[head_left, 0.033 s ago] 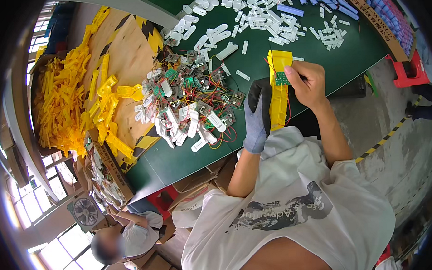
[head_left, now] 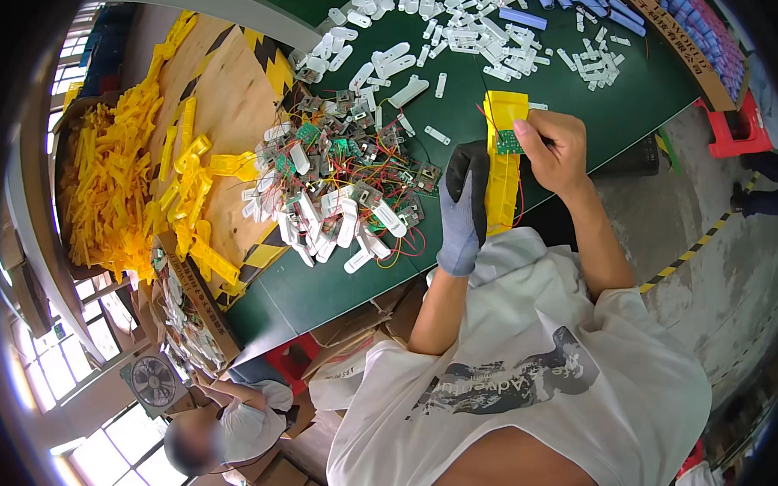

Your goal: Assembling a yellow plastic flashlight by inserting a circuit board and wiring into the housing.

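My left hand point(head_left: 463, 202), in a grey glove with dark fingers, grips the left edge of a long yellow plastic housing point(head_left: 502, 196). The housing stands lengthwise in front of my shirt, past the table's near edge. My bare right hand point(head_left: 557, 151) is closed, with its thumb pressed on a small green circuit board point(head_left: 507, 142) lying across the housing. Thin red wires run beside the board and down the housing's right side. A small white piece shows just behind the right hand. The right fingertips are hidden behind the thumb and housing.
Left of my hands lies a tangled heap of wired circuit boards and white cases point(head_left: 344, 176). Small white parts point(head_left: 476, 38) and blue cylindrical cells point(head_left: 582, 1) are farther off. Yellow housings fill a box point(head_left: 113, 184) at left. A person point(head_left: 249, 419) sits at lower left.
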`<control>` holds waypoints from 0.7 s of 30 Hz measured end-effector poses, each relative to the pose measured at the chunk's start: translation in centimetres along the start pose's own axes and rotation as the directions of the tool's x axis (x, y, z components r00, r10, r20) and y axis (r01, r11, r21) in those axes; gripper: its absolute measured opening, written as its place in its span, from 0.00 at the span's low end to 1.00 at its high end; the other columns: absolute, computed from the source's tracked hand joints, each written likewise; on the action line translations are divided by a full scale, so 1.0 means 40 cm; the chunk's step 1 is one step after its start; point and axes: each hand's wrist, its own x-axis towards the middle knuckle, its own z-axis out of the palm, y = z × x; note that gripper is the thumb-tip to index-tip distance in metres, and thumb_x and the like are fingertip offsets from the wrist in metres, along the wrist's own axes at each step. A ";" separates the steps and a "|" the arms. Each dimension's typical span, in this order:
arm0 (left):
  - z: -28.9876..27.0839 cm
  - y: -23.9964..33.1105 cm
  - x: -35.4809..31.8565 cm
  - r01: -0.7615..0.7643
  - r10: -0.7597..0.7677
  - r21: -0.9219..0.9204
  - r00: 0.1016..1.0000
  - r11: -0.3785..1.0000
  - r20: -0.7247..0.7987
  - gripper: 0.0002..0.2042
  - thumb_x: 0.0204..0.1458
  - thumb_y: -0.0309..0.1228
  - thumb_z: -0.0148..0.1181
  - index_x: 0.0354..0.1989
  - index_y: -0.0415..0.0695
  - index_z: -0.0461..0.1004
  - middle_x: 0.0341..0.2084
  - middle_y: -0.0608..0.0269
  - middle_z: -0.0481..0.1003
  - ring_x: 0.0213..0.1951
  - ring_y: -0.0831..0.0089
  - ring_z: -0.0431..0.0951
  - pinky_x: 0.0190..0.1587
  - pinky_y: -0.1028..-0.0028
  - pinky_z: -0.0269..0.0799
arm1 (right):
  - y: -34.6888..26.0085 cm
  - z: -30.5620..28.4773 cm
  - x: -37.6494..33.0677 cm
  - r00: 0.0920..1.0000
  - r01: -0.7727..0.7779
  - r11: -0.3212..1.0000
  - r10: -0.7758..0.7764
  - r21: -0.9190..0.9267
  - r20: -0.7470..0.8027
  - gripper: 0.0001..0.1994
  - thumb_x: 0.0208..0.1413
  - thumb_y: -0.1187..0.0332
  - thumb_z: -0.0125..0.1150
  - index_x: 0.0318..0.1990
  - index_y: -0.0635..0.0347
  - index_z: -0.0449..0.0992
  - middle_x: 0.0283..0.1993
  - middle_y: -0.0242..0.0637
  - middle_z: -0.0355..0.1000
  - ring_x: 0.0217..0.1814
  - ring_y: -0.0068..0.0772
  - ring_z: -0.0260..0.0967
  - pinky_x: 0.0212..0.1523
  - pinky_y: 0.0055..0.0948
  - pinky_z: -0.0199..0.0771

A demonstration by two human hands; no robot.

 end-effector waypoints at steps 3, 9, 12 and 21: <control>-0.008 0.015 -0.001 0.005 -0.005 -0.002 0.999 1.000 0.051 0.13 0.65 0.38 0.43 0.44 0.40 0.68 0.32 0.60 0.75 0.30 0.76 0.76 0.34 0.75 0.73 | 0.004 0.001 -0.003 0.999 0.043 0.999 -0.043 0.000 -0.015 0.17 0.57 0.68 0.59 0.17 0.64 0.68 0.13 0.35 0.59 0.13 0.28 0.52 0.17 0.29 0.50; 0.009 0.022 0.007 0.062 -0.062 0.002 0.997 0.998 -0.043 0.07 0.63 0.33 0.50 0.39 0.42 0.65 0.28 0.65 0.71 0.27 0.82 0.70 0.29 0.78 0.69 | -0.031 0.005 -0.002 0.994 -0.011 1.000 0.009 0.021 0.110 0.17 0.60 0.65 0.55 0.20 0.65 0.67 0.16 0.37 0.60 0.15 0.31 0.55 0.19 0.30 0.53; 0.003 0.005 0.008 0.014 -0.017 -0.040 0.997 0.999 -0.070 0.07 0.63 0.32 0.50 0.39 0.42 0.65 0.27 0.66 0.69 0.28 0.83 0.69 0.30 0.78 0.68 | -0.044 -0.005 -0.005 0.973 -0.143 0.987 0.127 0.071 0.195 0.17 0.63 0.64 0.50 0.23 0.66 0.69 0.18 0.39 0.62 0.17 0.34 0.57 0.21 0.31 0.56; 0.018 0.006 -0.002 -0.087 0.095 0.060 0.985 0.994 -0.146 0.06 0.63 0.30 0.49 0.38 0.42 0.65 0.27 0.67 0.68 0.28 0.84 0.68 0.32 0.79 0.67 | -0.075 0.001 -0.002 0.964 -0.113 0.981 0.147 -0.158 0.221 0.15 0.66 0.62 0.44 0.29 0.63 0.67 0.20 0.45 0.65 0.21 0.49 0.62 0.25 0.41 0.61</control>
